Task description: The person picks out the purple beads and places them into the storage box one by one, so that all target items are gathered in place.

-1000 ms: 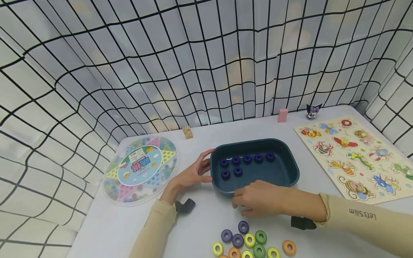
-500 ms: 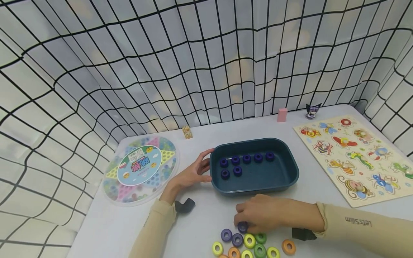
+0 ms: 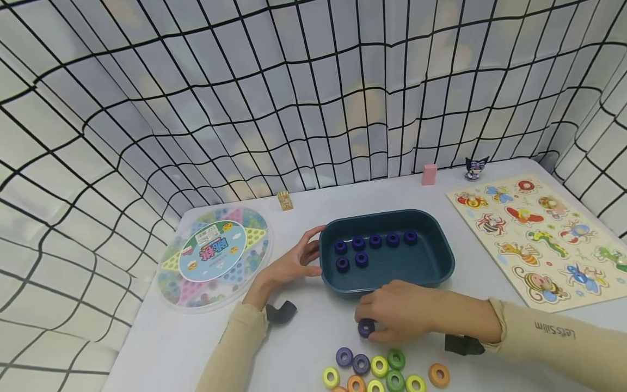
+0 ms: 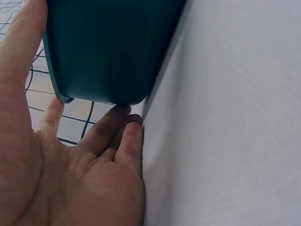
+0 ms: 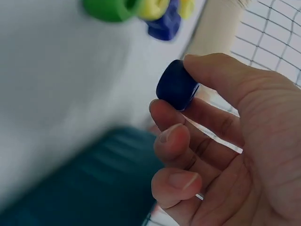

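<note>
My right hand [image 3: 399,310] pinches a dark purple ring [image 3: 366,328] between thumb and index finger, above the table just in front of the dark teal basin [image 3: 416,269]. The right wrist view shows the ring [image 5: 177,85] from its side, the other fingers loosely bent below it. My left hand [image 3: 292,264] rests at the basin's left end, its thumb and fingertips touching the wall; the left wrist view shows these fingers [image 4: 106,129] fairly straight. Inside the basin stand several purple rings [image 3: 375,241], five in a back row and two in front at left.
Loose purple, yellow, green and orange rings [image 3: 379,366] lie near the front edge. A round marble game box [image 3: 215,258] sits left, an insect puzzle board [image 3: 543,245] right. A pink block [image 3: 429,175], small figurine [image 3: 475,169] and gold trinket [image 3: 284,201] stand behind.
My right hand went down to the loose rings, took hold of a purple one and has lifted it back toward the basin. The left hand and basin stayed put.
</note>
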A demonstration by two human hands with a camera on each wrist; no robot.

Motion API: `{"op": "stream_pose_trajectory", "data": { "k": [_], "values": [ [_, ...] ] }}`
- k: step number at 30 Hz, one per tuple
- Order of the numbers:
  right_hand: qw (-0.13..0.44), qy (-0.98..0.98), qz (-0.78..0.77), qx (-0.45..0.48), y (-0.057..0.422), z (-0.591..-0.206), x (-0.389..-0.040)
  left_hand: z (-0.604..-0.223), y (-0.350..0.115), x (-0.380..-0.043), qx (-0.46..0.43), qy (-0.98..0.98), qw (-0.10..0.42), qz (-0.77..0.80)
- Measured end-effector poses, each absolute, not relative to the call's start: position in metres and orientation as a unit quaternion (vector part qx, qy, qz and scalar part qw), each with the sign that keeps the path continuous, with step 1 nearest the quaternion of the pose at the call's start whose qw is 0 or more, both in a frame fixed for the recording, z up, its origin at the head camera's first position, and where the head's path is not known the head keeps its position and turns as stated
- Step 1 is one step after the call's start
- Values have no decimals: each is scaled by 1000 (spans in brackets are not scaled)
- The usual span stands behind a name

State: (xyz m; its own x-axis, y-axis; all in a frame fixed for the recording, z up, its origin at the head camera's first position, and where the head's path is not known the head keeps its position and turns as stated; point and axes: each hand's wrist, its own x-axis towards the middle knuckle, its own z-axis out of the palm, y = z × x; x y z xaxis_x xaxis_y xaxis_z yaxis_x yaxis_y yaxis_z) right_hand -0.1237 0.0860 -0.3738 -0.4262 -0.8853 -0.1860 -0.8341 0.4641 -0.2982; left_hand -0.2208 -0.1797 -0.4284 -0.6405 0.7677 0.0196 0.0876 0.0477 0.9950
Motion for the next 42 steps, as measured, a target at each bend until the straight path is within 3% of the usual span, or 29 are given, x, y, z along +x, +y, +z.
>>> {"op": "stream_pose_trajectory", "data": {
  "k": [15,27,42],
  "values": [
    [101,888,-108,-436,109,-347,-173,-449,-186,-232,320,664,281,615],
    [129,899,-46,-416,109,-362,-221,-449,-186,-232,317,667,284,612],
    [163,907,-8,-388,101,-366,-227,-430,-181,-220,322,658,287,617]
  ]
}}
